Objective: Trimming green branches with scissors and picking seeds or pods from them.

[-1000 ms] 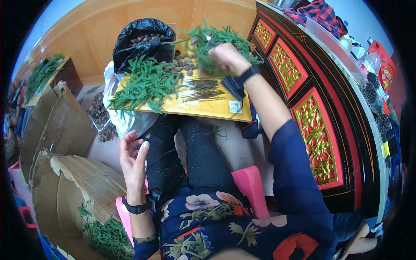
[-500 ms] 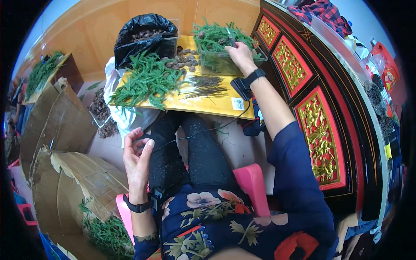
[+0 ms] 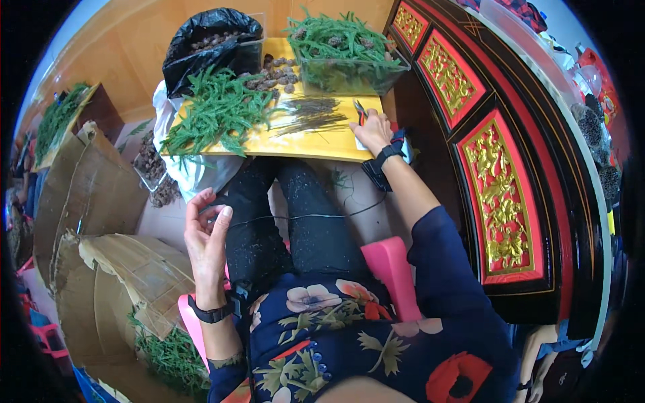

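Observation:
My right hand (image 3: 373, 131) is closed around pliers (image 3: 361, 113) with dark jaws and a bit of red, low over the right end of a yellow board (image 3: 322, 146). Left of it lies a bunch of thin brown wires (image 3: 310, 115). Beyond it stands a clear plastic bin (image 3: 353, 79) heaped with green sprigs (image 3: 339, 43) and some pine cones. Above my left thigh hovers my left hand (image 3: 206, 235), palm turned inward, fingers bent but apart, with nothing in it. A pile of loose green sprigs (image 3: 218, 117) covers the board's left side.
Loose pine cones (image 3: 277, 75) sit behind the wires, near a black plastic bag (image 3: 183, 64) of cones. Cardboard boxes (image 3: 101, 188) stand at left, one with greenery (image 3: 171, 359). A carved black cabinet (image 3: 463, 134) borders the right. A thin cable (image 3: 309, 217) crosses my lap.
My right hand has come back from over the bin of sprigs to the board's near right end, pliers still in it. The left hand has barely moved.

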### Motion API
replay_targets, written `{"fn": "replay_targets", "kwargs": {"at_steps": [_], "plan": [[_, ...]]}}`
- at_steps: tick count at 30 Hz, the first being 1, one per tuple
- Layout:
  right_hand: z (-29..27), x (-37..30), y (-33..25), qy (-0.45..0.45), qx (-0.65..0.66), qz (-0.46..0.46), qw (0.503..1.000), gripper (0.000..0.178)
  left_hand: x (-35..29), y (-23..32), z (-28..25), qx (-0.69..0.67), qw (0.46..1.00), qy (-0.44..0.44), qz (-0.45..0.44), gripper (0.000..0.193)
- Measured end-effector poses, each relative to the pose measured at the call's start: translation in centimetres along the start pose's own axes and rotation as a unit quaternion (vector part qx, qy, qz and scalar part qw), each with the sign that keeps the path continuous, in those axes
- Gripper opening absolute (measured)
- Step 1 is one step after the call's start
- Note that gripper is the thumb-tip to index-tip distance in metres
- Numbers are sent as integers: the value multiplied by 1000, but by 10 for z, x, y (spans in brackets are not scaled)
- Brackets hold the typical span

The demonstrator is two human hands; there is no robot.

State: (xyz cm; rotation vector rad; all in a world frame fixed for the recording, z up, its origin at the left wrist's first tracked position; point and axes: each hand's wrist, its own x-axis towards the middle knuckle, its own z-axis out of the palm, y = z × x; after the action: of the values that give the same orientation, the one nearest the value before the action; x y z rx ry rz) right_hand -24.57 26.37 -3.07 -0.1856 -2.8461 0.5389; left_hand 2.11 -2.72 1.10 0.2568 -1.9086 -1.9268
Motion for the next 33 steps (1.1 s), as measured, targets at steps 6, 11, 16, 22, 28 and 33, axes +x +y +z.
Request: {"fn": "replay_targets", "kwargs": {"at_steps": [6,11,16,22,28,33], "plan": [[7,8,-3,-11,-24,-7,1000,60,0,0,1,-2,1000,-2,-8,44],[12,3,-6,69,-48,-63,995,53,-1,1,2,8,1000,-6,-6,43],[5,-13,-27,-4,50,-165,985,41,-1,-2,2,15,1000,-14,-2,42],[11,-25,-56,-121,34,-135,983,28,-1,-2,4,19,1000,-18,0,44],[3,-28,-72,-186,-42,-188,963,26,-2,2,3,9,1000,-14,-6,44],[10,-27,-59,-231,-47,-191,953,27,1,1,1,2,1000,-15,5,45]]}}
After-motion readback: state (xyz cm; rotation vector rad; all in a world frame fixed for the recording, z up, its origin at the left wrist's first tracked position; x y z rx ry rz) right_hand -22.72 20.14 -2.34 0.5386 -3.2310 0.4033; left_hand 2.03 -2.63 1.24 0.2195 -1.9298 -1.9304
